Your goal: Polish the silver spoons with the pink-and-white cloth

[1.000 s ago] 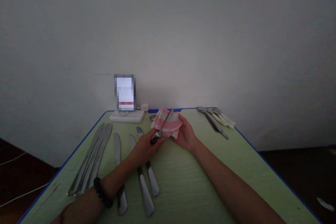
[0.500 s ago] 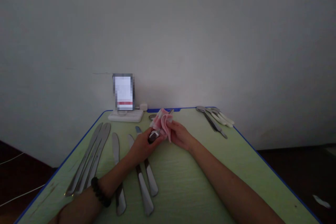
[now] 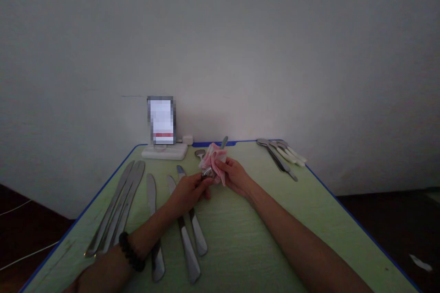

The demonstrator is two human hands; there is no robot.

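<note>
My left hand [image 3: 189,192] is closed round the handle end of a shiny metal table knife [image 3: 224,142], whose blade tip sticks up past a cloth. That pink and white cloth [image 3: 210,155] is wrapped around the middle of the knife, and my right hand [image 3: 235,175] pinches it from the right. Behind the cloth lies a spoon [image 3: 200,152], partly covered from view. Under and beside my left forearm rest several loose knives, among them one knife [image 3: 151,192] on its own and another knife [image 3: 197,233] close to my left hand.
At the table's left side lie several knives [image 3: 120,206] side by side. Spoons [image 3: 271,151] and white-handled cutlery [image 3: 292,155] are grouped at the back right. A lit phone [image 3: 162,121] on a white stand [image 3: 165,151] is at the back left, before a wall. The green table [image 3: 247,247] has a blue edge.
More of the knife's blade now shows above the cloth. My left hand has shifted slightly and turned on the handle. The cloth and right hand have moved a little.
</note>
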